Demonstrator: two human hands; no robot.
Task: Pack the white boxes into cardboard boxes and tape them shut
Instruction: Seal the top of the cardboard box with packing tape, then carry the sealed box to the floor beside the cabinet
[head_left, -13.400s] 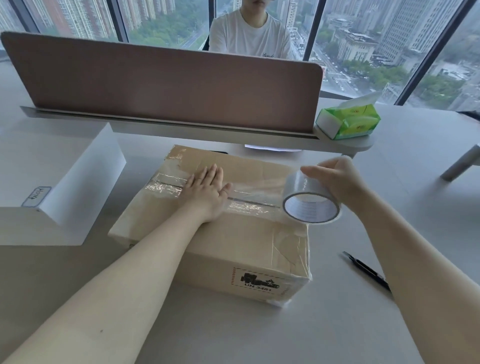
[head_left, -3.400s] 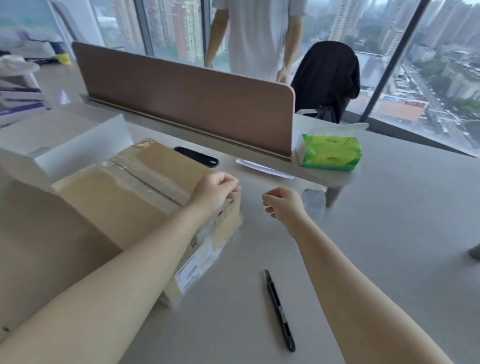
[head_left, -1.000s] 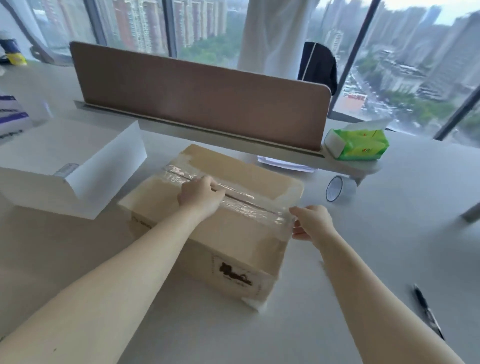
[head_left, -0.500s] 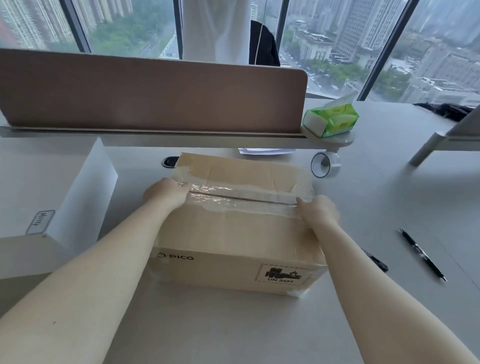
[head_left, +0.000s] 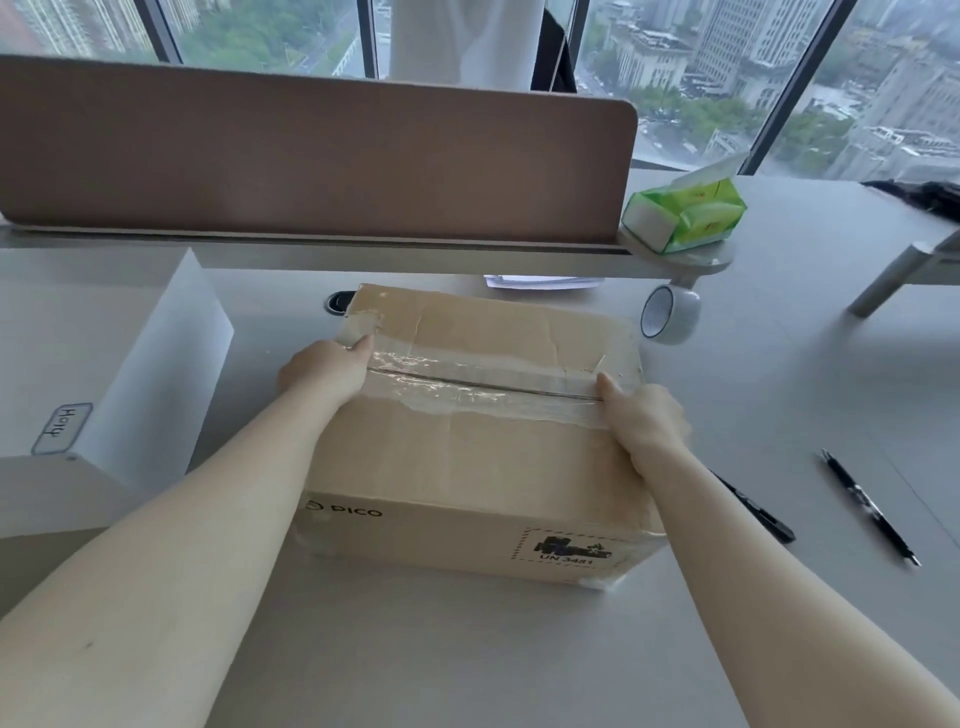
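Left hand (head_left: 324, 366) and right hand (head_left: 644, 418) clasp opposite ends of the cardboard box (head_left: 483, 441), thumbs on its taped seam. It sits mid-desk (head_left: 467, 649). Tape roll (head_left: 667, 314) at 2 o'clock; white box (head_left: 104, 374) at 9.

The cardboard box (head_left: 467, 457) is matt brown and creased, its seam covered by glossy, wrinkled clear tape (head_left: 483, 387). The desk (head_left: 779, 374) looks smooth, matt grey. The tissue pack (head_left: 685, 215) has shiny green plastic wrap.
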